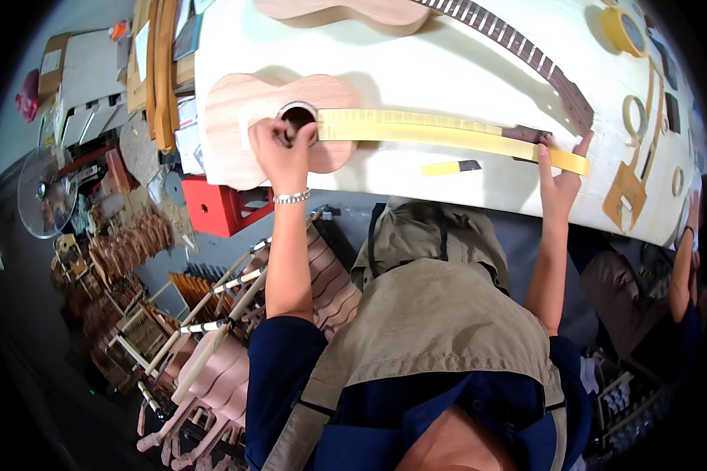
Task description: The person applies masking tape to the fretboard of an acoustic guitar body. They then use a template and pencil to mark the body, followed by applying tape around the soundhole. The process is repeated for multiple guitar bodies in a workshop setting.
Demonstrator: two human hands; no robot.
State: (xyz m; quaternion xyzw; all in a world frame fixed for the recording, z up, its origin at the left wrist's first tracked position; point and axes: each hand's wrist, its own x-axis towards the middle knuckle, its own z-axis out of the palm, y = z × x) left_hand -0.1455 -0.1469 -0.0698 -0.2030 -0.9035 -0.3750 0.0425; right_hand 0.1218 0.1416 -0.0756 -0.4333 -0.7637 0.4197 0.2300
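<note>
A small pale-wood guitar body (236,106) with a round soundhole lies flat on the white table, its neck pointing right. Yellow masking tape (416,133) runs along the fretboard, with fret lines showing through the upper part, and a lower strip stretches from the soundhole toward the dark headstock (526,134). My left hand (281,153) is closed over the soundhole, thumb and fingers pinched at the tape's left end. My right hand (560,182) grips the tape's right end beside the headstock; the fingers behind it are partly hidden.
A second guitar (353,14) lies farther back. A short yellow-and-black strip (450,168) sits near the front edge. Tape rolls (624,31) and a wooden paddle-shaped piece (627,192) are at right. A red crate (216,206) and racked guitar parts (220,369) stand left; another person's arm (682,267) shows right.
</note>
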